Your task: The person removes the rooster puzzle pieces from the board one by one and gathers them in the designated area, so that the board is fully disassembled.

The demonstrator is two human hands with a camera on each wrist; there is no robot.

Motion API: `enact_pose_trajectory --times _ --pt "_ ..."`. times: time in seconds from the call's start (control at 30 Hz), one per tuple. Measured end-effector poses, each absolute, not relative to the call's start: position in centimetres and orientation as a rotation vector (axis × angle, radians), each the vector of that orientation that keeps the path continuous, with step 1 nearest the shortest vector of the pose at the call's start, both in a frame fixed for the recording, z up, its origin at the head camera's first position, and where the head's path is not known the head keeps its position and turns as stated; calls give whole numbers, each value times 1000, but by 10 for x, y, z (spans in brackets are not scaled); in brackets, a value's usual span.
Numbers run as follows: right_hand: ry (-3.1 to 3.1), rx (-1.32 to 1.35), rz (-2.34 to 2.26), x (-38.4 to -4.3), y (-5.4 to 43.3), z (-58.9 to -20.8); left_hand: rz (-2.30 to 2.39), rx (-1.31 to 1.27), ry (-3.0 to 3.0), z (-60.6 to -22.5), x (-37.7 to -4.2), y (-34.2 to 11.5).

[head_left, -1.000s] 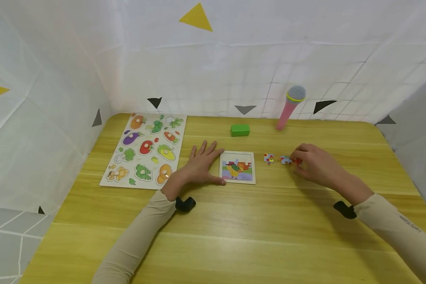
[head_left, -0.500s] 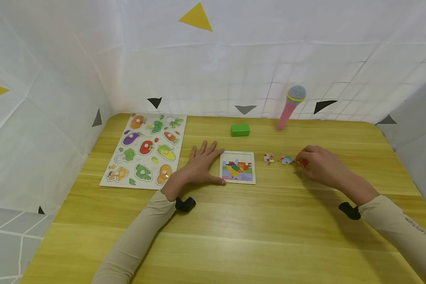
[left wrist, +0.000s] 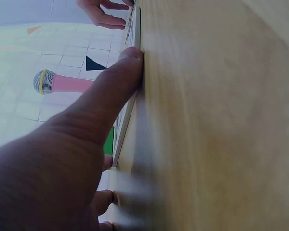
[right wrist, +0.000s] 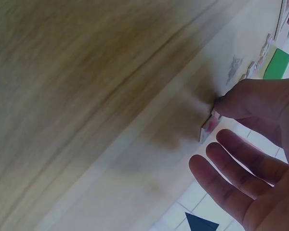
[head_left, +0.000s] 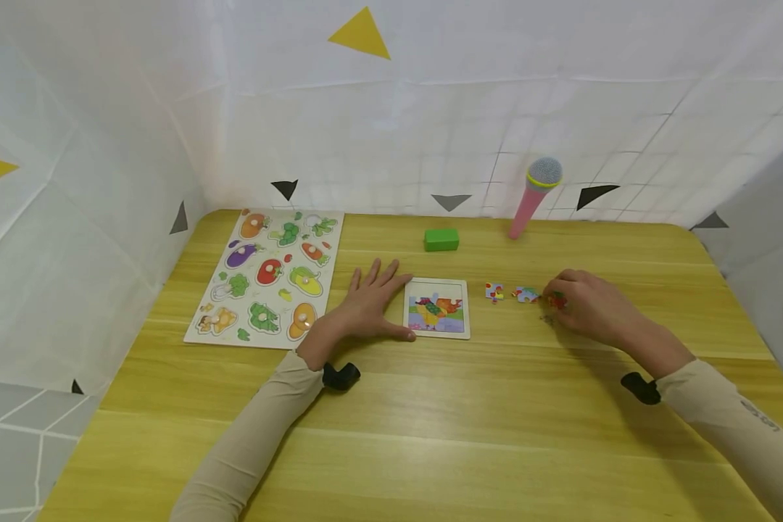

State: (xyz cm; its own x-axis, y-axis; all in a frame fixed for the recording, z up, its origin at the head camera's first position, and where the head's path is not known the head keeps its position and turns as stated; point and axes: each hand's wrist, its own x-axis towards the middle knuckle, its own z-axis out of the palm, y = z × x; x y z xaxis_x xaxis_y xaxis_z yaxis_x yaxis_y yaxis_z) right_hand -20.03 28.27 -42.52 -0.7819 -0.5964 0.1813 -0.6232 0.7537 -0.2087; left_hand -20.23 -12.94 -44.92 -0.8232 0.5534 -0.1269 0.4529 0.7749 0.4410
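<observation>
Two loose puzzle pieces (head_left: 494, 291): in a row to the right of the puzzle tray (head_left: 444, 289), which holds part of a bird picture.
Left hand (head_left: 364, 308): fingers spread wide, thumb and forefinger touching the tray's left side.
Right hand (head_left: 587, 304): thumb and forefinger pinching a red puzzle piece (right wrist: 211, 127), right of the tray, past the loose pair.
Green block (head_left: 441, 240): beyond the tray's far edge.
Pink microphone (head_left: 527, 210): beyond the tray, rightward.
Vegetable board (head_left: 284, 308): left of the tray.

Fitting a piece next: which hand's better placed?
Likely the right hand: it pinches a red piece, with other loose pieces beside it. The left hand is farther off, at the left edge of the puzzle tray.
</observation>
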Motion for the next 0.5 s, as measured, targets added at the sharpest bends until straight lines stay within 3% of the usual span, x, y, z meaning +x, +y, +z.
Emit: enact_pose_trajectory --times 0.5 --pt "-2762 1006 480 -193 263 -413 581 792 2720 -445 -200 -129"
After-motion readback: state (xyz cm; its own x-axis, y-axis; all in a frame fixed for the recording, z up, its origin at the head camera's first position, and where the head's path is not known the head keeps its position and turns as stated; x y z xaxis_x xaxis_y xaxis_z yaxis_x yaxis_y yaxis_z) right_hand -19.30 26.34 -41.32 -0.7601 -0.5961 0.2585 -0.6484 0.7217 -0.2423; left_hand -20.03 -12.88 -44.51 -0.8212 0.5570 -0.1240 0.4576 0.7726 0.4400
